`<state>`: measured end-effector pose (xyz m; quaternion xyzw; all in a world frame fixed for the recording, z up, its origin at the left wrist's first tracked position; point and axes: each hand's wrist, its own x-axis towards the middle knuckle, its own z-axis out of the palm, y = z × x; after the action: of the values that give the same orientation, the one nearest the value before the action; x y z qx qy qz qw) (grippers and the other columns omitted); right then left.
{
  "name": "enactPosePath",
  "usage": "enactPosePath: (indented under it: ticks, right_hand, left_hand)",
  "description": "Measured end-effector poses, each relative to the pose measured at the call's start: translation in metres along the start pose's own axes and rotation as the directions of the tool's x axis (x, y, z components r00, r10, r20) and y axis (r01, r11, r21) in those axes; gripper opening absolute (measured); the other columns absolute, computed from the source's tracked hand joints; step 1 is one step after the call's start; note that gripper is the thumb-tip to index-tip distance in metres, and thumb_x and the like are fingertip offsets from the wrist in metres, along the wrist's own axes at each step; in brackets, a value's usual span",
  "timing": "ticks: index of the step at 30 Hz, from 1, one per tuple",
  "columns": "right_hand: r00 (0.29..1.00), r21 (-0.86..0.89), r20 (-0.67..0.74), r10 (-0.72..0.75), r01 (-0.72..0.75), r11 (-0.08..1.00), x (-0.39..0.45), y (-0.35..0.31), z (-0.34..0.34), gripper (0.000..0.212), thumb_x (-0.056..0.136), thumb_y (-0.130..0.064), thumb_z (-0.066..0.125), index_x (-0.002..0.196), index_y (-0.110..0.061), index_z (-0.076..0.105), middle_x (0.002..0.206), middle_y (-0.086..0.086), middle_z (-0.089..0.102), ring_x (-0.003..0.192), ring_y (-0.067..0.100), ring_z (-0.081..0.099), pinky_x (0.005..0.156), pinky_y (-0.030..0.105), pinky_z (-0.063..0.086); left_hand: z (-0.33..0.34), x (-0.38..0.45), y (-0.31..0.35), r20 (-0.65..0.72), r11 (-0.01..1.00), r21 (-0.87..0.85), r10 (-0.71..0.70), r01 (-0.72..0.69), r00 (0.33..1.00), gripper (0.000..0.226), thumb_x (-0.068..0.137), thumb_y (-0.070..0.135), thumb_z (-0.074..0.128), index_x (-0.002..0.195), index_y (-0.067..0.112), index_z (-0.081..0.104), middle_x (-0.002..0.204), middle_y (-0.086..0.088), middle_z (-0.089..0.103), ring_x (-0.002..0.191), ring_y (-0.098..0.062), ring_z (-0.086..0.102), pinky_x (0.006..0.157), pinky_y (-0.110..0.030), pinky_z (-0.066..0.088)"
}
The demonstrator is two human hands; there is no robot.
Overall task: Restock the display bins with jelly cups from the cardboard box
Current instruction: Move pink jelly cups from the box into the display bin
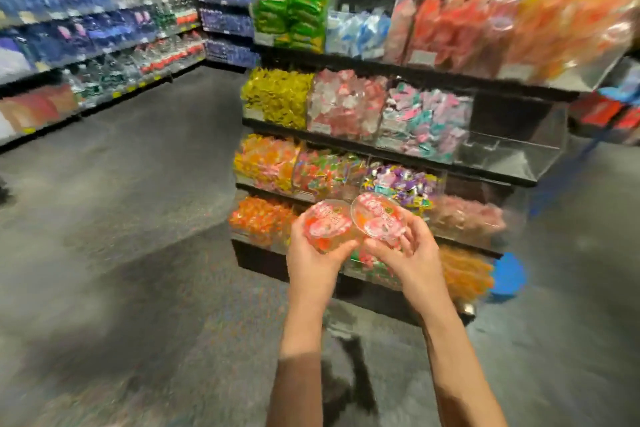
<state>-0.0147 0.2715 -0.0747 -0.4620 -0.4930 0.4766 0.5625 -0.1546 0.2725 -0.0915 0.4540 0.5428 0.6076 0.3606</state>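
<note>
My left hand (313,262) grips a clear jelly cup (325,224) with a pink and white lid and orange pieces inside. My right hand (414,253) holds a second jelly cup (377,217) of the same kind, its lid tilted toward me. The two cups touch, side by side, in front of the lower tiers of the display bins (346,180). An empty clear bin (512,146) sits at the right end of the second tier. The cardboard box is not in view.
The tiered rack holds clear bins of coloured sweets, orange (259,218), pink (346,104), yellow (277,94) and green (291,15). Grey floor (138,218) spreads to the left. Stocked wall shelves (86,28) run along the far left. A blue object (507,276) lies right of the rack's base.
</note>
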Motion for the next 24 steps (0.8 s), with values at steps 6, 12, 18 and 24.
enactPosePath:
  ticks: [6, 12, 18, 24]
  right_hand:
    - [0.956, -0.039, -0.289, -0.045, 0.035, 0.999, 0.030, 0.006, -0.106, 0.059, 0.068, 0.005, 0.077, 0.119, -0.012, 0.051, 0.110, -0.001, 0.064, 0.088, -0.006, 0.064, 0.075, 0.011, 0.049]
    - [0.912, -0.038, -0.409, -0.035, 0.021, 0.999, 0.073, 0.018, -0.177, 0.062, 0.066, 0.005, 0.080, 0.120, -0.008, 0.053, 0.104, -0.004, 0.066, 0.086, -0.006, 0.065, 0.070, 0.009, 0.049]
    - [0.889, -0.002, -0.455, -0.047, 0.051, 0.999, 0.144, 0.034, -0.233, 0.065, 0.055, -0.011, 0.083, 0.116, -0.013, 0.061, 0.101, -0.003, 0.072, 0.095, 0.010, 0.068, 0.074, 0.019, 0.053]
    - [0.921, -0.057, -0.389, -0.025, 0.003, 0.998, 0.229, 0.057, -0.275, 0.069, 0.065, -0.027, 0.084, 0.127, -0.023, 0.055, 0.122, -0.001, 0.065, 0.115, 0.019, 0.060, 0.093, 0.039, 0.049]
  left_hand:
    - [0.120, 0.011, -0.011, 0.369, 0.996, -0.026, -0.065, 0.081, 0.927, 0.070, 0.076, 0.006, 0.076, 0.128, 0.031, 0.035, 0.114, 0.024, 0.049, 0.096, 0.025, 0.050, 0.080, -0.001, 0.040]
    - [0.215, 0.037, -0.027, 0.466, 0.974, -0.088, -0.146, 0.210, 0.872, 0.068, 0.071, -0.003, 0.078, 0.129, 0.012, 0.048, 0.114, -0.002, 0.065, 0.098, 0.000, 0.064, 0.088, -0.020, 0.052]
    - [0.305, 0.094, -0.057, 0.477, 0.979, -0.073, -0.135, 0.192, 0.869, 0.082, 0.053, 0.023, 0.090, 0.125, 0.012, 0.052, 0.108, -0.001, 0.069, 0.100, -0.011, 0.067, 0.083, -0.023, 0.053]
    - [0.378, 0.153, -0.086, 0.450, 0.980, 0.015, -0.182, 0.197, 0.874, 0.073, 0.055, 0.028, 0.090, 0.116, 0.023, 0.050, 0.109, 0.004, 0.065, 0.098, -0.005, 0.064, 0.083, -0.024, 0.053]
